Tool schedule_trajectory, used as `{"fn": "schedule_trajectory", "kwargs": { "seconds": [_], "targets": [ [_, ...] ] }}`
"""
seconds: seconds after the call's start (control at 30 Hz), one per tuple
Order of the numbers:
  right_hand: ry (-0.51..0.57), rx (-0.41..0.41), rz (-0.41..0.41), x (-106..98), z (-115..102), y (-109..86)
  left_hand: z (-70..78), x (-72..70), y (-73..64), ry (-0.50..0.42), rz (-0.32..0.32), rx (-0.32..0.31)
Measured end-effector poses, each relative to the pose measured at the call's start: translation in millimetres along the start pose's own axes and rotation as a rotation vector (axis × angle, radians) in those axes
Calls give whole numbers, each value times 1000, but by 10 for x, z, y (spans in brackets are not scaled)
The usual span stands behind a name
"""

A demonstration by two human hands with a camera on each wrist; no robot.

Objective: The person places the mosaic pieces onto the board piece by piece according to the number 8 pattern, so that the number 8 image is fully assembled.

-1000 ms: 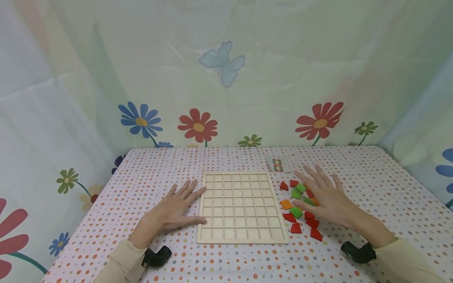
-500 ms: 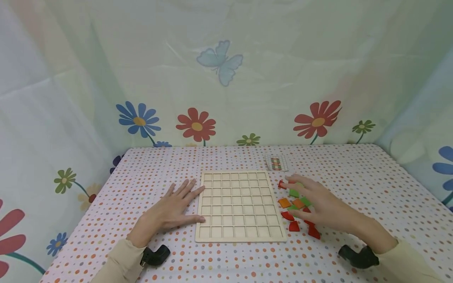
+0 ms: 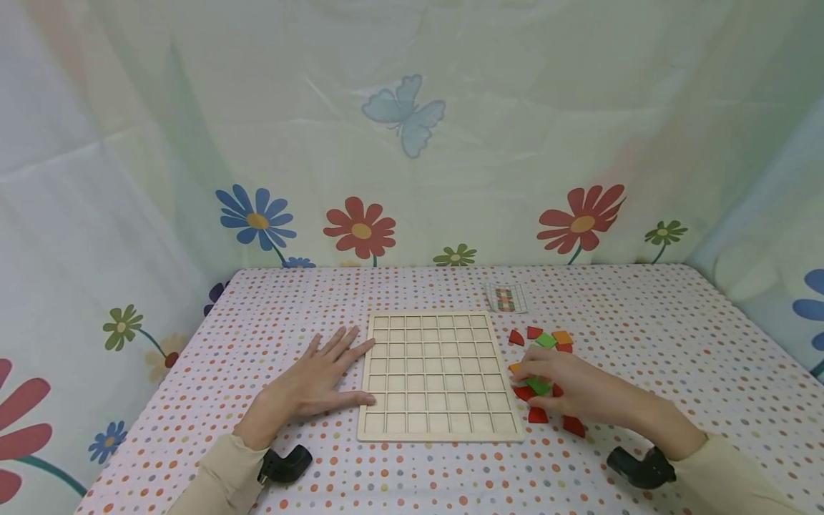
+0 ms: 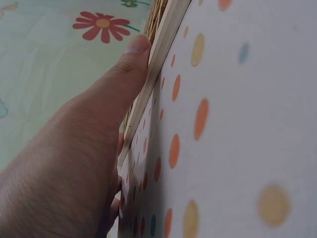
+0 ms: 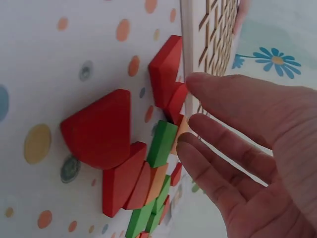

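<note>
The counter (image 3: 644,322) is carrying a wooden board (image 3: 433,383); the left hand (image 3: 309,384), fingers straight, is touching it. The right hand (image 3: 579,383), fingers parted and empty, is hovering over coloured pieces (image 3: 539,387) between board and counter's right edge: light, stiff, I'd guess, best pinched by the sides.

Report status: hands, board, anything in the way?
Left hand spread, touching left edge of grid board. Right hand over loose blocks, nothing visibly held. Grid board bare of blocks. No obstruction seen between them.

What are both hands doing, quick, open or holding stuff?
Left hand: open, touching the wooden board.
Right hand: open over the coloured pieces, not visibly holding any.
</note>
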State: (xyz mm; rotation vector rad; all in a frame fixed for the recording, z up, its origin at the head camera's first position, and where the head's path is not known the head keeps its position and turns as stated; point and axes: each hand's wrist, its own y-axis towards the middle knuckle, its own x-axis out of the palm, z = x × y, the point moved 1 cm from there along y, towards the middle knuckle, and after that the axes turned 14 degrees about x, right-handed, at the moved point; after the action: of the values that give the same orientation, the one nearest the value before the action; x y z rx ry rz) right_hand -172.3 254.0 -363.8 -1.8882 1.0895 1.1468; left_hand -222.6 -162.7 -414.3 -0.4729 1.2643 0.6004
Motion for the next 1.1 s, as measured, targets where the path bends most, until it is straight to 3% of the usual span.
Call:
{"fn": "schedule_trajectory", "kwargs": {
  "seconds": [0.73, 0.97, 1.1],
  "targets": [
    [-10, 57, -20, 43, 32, 62, 18, -18, 19, -7, -2, -10],
    [32, -10, 11, 54, 37, 52, 25, -15, 4, -20, -3, -20],
    [67, -5, 4, 67, 32, 45, 29, -21, 4, -20, -5, -21]
  ]
}}
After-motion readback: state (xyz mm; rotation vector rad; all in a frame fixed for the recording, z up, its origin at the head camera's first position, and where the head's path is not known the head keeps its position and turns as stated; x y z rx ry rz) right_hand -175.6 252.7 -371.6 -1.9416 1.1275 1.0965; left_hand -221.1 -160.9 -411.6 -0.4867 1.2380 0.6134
